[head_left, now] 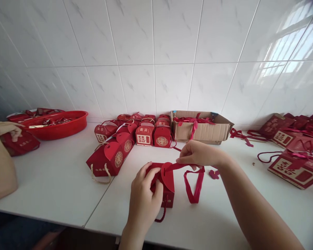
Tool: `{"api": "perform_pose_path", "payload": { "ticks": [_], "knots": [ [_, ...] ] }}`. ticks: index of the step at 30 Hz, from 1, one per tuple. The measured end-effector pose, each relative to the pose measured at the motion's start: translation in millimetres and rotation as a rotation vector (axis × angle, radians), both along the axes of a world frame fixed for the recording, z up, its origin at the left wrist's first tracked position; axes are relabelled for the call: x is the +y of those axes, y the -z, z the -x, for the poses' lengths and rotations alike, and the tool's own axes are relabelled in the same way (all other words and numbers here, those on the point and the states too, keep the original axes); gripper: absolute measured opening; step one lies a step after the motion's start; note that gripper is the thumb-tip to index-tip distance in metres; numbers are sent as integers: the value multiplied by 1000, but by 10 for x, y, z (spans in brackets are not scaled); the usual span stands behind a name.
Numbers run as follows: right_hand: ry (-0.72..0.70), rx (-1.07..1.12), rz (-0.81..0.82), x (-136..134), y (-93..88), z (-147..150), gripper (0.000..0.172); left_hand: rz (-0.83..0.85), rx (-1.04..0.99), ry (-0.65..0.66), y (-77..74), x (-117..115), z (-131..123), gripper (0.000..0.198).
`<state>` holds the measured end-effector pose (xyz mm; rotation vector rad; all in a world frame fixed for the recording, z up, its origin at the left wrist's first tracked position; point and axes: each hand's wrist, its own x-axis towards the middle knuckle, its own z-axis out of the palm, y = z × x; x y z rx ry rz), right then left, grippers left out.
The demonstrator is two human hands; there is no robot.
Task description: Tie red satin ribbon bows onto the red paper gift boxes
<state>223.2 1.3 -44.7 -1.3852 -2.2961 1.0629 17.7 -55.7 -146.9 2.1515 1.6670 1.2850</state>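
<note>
A red gift box with a rounded flap and a dark red rope handle stands near the table's front edge. My left hand is wrapped over its left side and top, fingers curled on the box. To the upper right, my right hand pinches a dark red ribbon. The ribbon runs from a slot in the flap to my fingers, and its loose part hangs in a loop below them. On the table right of the loop lies a small dark red flower-shaped piece.
Red gift boxes stand in rows behind on the left. A cardboard box of ribbons sits by the wall. More boxes are at right. Beside a red basin, another person's hand is on a red bag.
</note>
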Motion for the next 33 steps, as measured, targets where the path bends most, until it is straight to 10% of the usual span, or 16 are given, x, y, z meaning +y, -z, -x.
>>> {"api": "perform_pose_path", "payload": {
  "ticks": [13, 17, 27, 33],
  "knots": [
    [-39, -61, 75, -15, 93, 126, 28, -31, -140, 28, 23, 46, 6, 17],
    [15, -88, -135, 9, 158, 141, 28, -75, -256, 13, -7, 16, 1, 15],
    [-256, 262, -239, -128, 170, 432, 25, -183, -620, 72, -31, -71, -17, 9],
    [-205, 446, -272, -188, 40, 356, 22, -102, -438, 53, -59, -148, 97, 20]
  ]
}}
